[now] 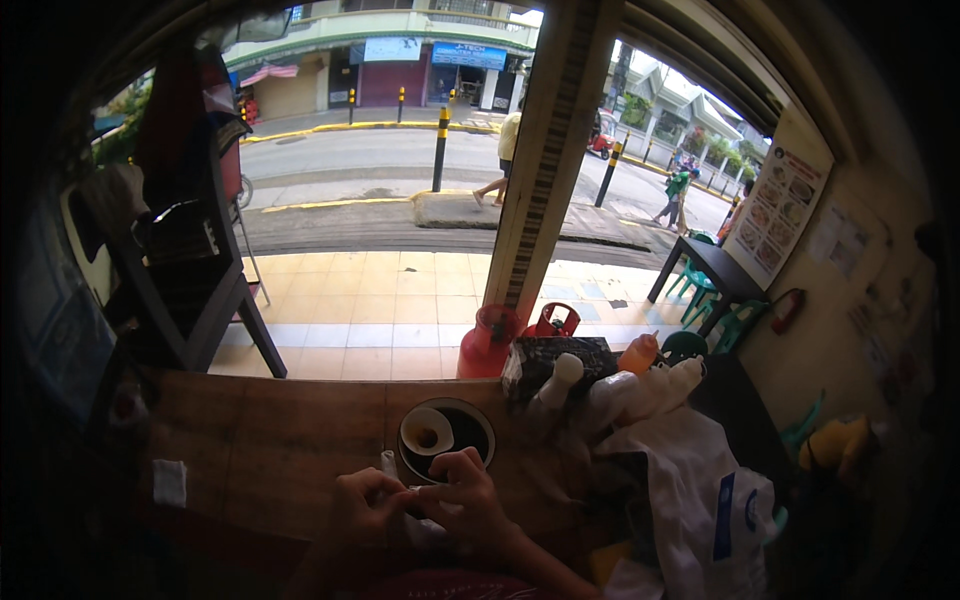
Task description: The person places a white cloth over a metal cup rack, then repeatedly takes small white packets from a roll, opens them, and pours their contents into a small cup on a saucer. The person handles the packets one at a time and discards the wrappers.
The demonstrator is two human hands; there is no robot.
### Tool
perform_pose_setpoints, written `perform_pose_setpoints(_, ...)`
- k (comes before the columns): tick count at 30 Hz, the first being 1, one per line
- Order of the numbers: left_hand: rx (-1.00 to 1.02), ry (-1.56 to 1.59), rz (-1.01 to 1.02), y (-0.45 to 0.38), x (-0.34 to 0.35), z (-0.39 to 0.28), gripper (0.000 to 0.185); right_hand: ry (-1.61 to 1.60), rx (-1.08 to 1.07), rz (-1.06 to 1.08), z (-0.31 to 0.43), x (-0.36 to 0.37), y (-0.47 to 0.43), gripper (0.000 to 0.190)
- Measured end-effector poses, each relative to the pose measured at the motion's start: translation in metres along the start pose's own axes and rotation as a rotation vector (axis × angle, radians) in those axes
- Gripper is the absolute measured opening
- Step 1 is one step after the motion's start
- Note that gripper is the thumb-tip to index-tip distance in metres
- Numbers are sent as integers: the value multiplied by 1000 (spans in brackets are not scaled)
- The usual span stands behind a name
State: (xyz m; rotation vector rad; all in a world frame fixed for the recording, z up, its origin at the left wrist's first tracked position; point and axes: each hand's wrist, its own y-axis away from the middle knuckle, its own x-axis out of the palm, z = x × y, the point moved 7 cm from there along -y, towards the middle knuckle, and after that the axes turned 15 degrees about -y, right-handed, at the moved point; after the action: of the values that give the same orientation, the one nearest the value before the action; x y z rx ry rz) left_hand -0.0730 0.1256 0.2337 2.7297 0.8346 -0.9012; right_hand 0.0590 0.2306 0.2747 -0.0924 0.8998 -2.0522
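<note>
My left hand (366,501) and my right hand (474,501) meet above the near edge of a brown wooden counter (292,435). Between their fingertips is a piece of clear plastic, seemingly a small bag (426,528); one narrow end (388,463) sticks up beside my left hand. The fingers cover most of it, so its contents cannot be made out. Just beyond my hands stands a round bowl (490,431) of dark liquid. A small white cup or scoop (411,429) with brown residue rests in the bowl. My right fingers overlap the bowl's near rim in this view.
A folded white cloth (170,482) lies at left. To the right are a dark patterned box (559,356), a white bottle (559,382), an orange squeeze bottle (638,354) and white plastic bags (690,480). Red gas cylinders (487,345) stand beyond the counter. Two people (677,195) are outside.
</note>
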Motion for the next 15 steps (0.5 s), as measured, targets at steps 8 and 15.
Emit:
perform_pose_setpoints(8, 544, -8, -145, -2, -13, -37, 19, -290, 163, 140, -4, 0, -4, 11)
perform_pose_setpoints(15, 540, 51, -155, 5, -7, -46, 15, -797, 369, 200, -25, 16, 5, 8)
